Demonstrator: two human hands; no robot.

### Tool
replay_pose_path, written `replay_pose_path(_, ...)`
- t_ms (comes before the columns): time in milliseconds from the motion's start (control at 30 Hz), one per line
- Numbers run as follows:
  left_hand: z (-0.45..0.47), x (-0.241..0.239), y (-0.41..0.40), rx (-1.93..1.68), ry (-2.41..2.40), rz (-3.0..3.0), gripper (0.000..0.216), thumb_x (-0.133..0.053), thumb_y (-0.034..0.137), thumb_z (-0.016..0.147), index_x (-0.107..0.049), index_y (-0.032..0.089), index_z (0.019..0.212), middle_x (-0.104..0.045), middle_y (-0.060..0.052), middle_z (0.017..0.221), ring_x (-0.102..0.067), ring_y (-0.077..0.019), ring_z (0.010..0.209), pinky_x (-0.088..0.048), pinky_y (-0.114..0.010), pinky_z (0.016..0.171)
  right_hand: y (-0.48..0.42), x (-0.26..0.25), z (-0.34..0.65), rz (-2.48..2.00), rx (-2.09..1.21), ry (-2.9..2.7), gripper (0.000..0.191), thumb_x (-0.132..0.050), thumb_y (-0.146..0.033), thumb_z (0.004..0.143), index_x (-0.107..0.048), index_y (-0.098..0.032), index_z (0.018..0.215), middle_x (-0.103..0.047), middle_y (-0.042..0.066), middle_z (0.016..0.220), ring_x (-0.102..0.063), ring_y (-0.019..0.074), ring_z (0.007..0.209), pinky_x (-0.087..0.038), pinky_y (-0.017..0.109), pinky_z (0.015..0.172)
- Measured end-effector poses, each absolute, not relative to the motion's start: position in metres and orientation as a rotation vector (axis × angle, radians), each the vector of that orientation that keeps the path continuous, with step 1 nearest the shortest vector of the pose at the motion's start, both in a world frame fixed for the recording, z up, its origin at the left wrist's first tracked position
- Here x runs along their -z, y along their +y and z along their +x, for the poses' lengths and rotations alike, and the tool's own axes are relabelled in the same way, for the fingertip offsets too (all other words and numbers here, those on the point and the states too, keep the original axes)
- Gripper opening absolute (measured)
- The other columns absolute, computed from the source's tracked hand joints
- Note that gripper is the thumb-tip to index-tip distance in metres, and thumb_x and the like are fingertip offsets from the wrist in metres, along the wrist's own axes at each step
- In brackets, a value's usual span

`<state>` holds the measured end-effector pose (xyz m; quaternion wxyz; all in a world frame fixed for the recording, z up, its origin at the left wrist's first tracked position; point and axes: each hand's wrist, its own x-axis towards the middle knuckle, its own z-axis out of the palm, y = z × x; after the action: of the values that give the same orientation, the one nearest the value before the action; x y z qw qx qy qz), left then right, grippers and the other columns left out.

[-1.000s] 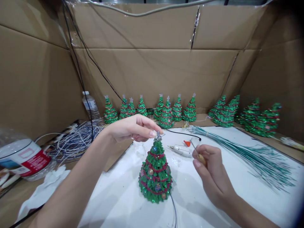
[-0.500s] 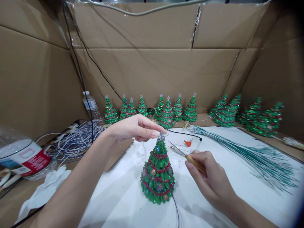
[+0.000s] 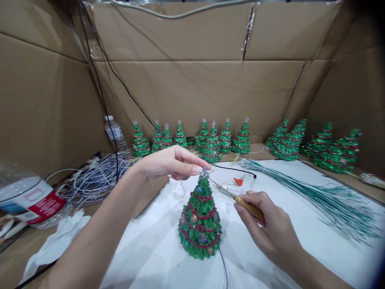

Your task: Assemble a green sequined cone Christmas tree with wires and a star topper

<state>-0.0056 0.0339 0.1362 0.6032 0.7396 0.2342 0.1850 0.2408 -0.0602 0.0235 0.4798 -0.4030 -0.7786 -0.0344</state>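
A small green Christmas tree [image 3: 199,224] with red garland and tiny ornaments stands upright on the white work surface, a dark wire coming out at its base. On its tip sits a clear star [image 3: 205,172], which my left hand [image 3: 177,163] pinches between thumb and fingertips from the left. My right hand [image 3: 267,224] is closed round the wooden handle of a thin metal-tipped tool [image 3: 249,206]. Its tip points up and left, just right of the tree's top. Whether the tip touches the tree is hard to make out.
Several similar trees [image 3: 211,144] line the cardboard back wall, with more at the right. A bundle of green wires [image 3: 313,192] lies at the right. Tangled wire [image 3: 93,176], a large bottle [image 3: 33,196] and white tissue [image 3: 57,237] are at the left. An orange-red piece [image 3: 238,182] lies behind the tool.
The tool in my right hand has dipped slightly, its tip a little lower and further left. My left hand stays at the star, and the tree has not visibly moved.
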Motion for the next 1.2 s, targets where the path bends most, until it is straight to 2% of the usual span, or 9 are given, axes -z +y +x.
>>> replay_pose_path(900,-0.0059,-0.1363,0.0339,-0.425,0.535,1.712,0.019,-0.068,0.023,0.078,-0.073,0.015,0.095,-0.044,0.005,0.051,-0.031,-0.0055,0.045,-0.021,-0.02,0.043,-0.0591,-0.0242,0.2392,-1.0,0.095,-1.906,0.012,-0.053,-0.019,0.089,-0.047,-0.022,0.099,-0.067,0.004,0.082,-0.067,0.0123,0.064,-0.053,0.017,0.055)
replay_pose_path(1200,-0.0063,-0.137,0.0343,-0.429,0.536,1.703,0.02,-0.069,0.022,0.077,-0.074,0.015,0.095,-0.045,0.005,0.052,-0.032,-0.0056,0.046,-0.021,-0.02,0.043,-0.0618,-0.0282,0.2389,-1.01,0.099,-1.92,0.009,-0.053,-0.019,0.089,-0.049,-0.021,0.098,-0.065,0.003,0.078,-0.061,0.0097,0.056,-0.048,0.016,0.046)
